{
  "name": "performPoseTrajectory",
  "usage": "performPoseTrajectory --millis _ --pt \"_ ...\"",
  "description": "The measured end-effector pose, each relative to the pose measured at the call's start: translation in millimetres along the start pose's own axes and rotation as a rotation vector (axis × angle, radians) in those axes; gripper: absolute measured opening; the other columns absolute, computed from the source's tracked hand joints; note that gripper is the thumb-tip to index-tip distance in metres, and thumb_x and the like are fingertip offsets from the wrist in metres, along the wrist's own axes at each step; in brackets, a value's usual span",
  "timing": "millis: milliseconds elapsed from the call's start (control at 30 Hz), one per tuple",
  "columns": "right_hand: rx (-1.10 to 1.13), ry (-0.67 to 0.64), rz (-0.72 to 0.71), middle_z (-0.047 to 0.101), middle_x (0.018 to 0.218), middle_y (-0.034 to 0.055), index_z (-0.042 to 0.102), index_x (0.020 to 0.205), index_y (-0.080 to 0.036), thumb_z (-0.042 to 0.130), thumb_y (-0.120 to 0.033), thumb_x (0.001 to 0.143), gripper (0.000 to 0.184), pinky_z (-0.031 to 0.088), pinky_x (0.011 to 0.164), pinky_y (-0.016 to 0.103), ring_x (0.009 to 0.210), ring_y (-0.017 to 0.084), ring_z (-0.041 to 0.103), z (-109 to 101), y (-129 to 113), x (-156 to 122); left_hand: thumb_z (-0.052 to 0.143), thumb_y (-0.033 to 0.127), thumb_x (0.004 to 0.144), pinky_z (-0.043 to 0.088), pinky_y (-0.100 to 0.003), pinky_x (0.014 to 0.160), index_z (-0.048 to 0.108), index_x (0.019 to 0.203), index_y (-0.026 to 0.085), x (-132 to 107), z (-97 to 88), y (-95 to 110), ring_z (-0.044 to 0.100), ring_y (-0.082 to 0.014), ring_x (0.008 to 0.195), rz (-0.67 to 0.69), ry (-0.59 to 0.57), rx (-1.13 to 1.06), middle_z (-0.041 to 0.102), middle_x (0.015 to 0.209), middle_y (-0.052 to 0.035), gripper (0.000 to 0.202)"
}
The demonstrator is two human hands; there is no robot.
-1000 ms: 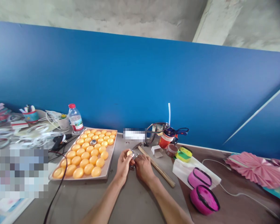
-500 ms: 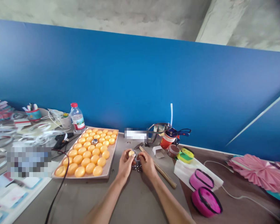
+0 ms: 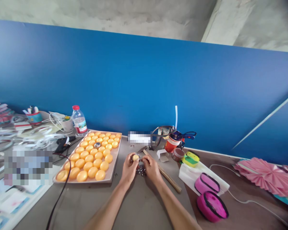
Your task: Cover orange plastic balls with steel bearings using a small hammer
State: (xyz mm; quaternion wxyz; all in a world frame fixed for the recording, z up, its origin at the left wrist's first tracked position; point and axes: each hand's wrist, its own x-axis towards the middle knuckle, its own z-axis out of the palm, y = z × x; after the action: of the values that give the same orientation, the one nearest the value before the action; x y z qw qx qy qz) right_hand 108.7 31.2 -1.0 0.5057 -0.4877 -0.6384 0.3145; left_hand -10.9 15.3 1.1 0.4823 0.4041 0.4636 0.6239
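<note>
My left hand (image 3: 129,168) is closed round a small pale orange ball (image 3: 135,157) with shiny silver bits along its edge. Beside it, the fingers of my right hand (image 3: 150,166) are pinched together at the ball's right side; what they hold is too small to make out. Between and below both hands lies a little heap of shiny dark silver pieces (image 3: 141,172) on the table. A hammer (image 3: 169,179) with a wooden handle rests just right of my right hand, its head beyond the fingers.
Left of my hands, a shallow tray (image 3: 110,177) holds rows of orange balls and one silver-covered ball (image 3: 97,145). A bottle (image 3: 79,120) stands behind it. Pink pouches (image 3: 212,207), a brown jar (image 3: 178,154) and a red cup (image 3: 172,145) are to the right. A black cable (image 3: 60,198) crosses the tray's left corner.
Both hands stay in almost the same place round the ball. Only the right fingers shift very slightly; nothing else has visibly moved.
</note>
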Motion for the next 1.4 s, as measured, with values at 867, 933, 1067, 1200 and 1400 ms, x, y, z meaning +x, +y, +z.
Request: performPoseTrajectory --millis 867,933,1067,1200,1400 --pt "0.563 0.030 0.207 0.056 0.062 -0.0020 0.058 0.080 -0.019 0.063 -0.035 0.067 0.021 0.037 0.052 0.024 0.051 0.010 0.045 -1.2 -3.1 5.7 0.066 0.037 0.066 0.043 -0.022 0.056 0.055 0.099 0.017 -1.8 0.3 5.0 0.054 -0.0100 0.056 -0.052 -0.086 -0.067 0.061 0.077 0.0011 0.040" --pt "0.525 0.019 0.189 0.054 0.061 -0.0026 0.057 0.075 -0.018 0.062 -0.034 0.069 0.018 0.036 0.052 0.023 0.051 0.010 0.044 -1.1 -3.6 5.1 0.066 0.036 0.067 0.043 -0.022 0.056 0.054 0.101 0.017 -1.3 0.2 5.2 0.053 -0.0097 0.056 -0.050 -0.078 -0.065 0.061 0.078 0.0008 0.041" --pt "0.454 -0.040 0.175 0.048 0.057 -0.0042 0.058 0.070 -0.017 0.063 -0.032 0.070 0.016 0.036 0.053 0.022 0.053 0.009 0.042 -1.8 -3.9 3.6 0.067 0.035 0.065 0.043 -0.023 0.056 0.055 0.102 0.017 -0.5 0.3 4.3 0.052 -0.0100 0.057 -0.051 -0.081 -0.070 0.061 0.078 -0.0001 0.043" --pt "0.418 -0.076 0.187 0.049 0.057 -0.0032 0.058 0.068 -0.018 0.062 -0.031 0.069 0.014 0.036 0.053 0.022 0.055 0.011 0.043 -1.4 -4.6 2.9 0.067 0.034 0.064 0.044 -0.023 0.057 0.057 0.103 0.016 0.0 0.3 2.9 0.053 -0.0111 0.061 -0.031 -0.092 -0.053 0.062 0.079 -0.0013 0.044" --pt "0.426 -0.097 0.259 0.052 0.060 -0.0025 0.059 0.069 -0.019 0.063 -0.032 0.066 0.014 0.036 0.055 0.023 0.056 0.012 0.045 -0.8 -4.0 3.8 0.066 0.034 0.067 0.048 -0.027 0.069 0.060 0.106 0.017 0.7 -2.8 -0.8 0.059 -0.0169 0.077 0.016 -0.085 0.071 0.066 0.091 -0.0052 0.043"
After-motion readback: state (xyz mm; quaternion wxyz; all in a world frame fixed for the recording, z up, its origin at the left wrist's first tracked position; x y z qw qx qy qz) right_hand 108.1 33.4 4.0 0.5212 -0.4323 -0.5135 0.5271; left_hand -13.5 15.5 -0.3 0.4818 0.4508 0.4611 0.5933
